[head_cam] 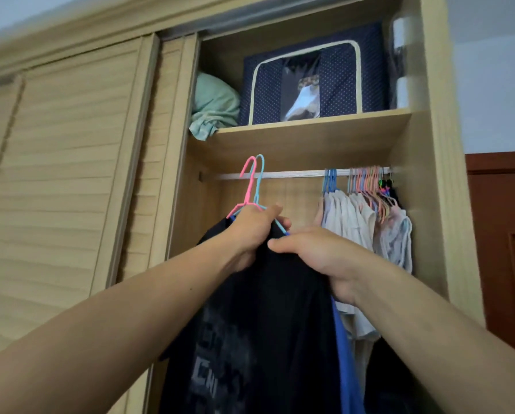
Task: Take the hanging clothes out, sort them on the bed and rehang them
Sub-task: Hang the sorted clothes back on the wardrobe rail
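- The left hand [251, 227] grips the pink hanger [248, 186] and blue hanger [259, 180], fingers curled around them, just below the rail [292, 174].
- The right hand [319, 255] pinches the black shirt [268, 324] at its shoulder.
- Other clothes [366, 225] hang at the right end of the rail.

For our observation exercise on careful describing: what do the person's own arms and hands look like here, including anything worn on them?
Both forearms are bare as far as the view shows: no sleeves reach into the picture. The left hand and right hand wear no gloves, and no watch, bracelet or ring is visible. Nails look short and unpainted where they show.
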Available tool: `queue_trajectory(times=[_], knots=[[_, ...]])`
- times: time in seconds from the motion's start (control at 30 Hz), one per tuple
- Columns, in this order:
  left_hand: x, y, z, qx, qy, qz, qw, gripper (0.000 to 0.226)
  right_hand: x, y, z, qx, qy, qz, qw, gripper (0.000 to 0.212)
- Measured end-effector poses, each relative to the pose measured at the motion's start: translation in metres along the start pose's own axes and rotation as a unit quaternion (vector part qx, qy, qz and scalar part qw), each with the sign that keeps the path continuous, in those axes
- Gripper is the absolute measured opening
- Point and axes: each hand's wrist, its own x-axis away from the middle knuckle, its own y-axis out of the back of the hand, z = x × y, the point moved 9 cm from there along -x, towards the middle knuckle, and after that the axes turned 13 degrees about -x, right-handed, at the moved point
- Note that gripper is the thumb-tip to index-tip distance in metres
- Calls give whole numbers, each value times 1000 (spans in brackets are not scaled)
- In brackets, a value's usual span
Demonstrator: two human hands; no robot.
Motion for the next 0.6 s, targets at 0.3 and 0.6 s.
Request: queue_trajectory(times=[0.3,0.6], knots=[[-126,76,73,-36,-9,59,998,17,-144,-60,7,229,103,-134,958,17],[-239,135,161,-108,16,139,984,18,-262,-94,-40,132,77,-179,972,22]])
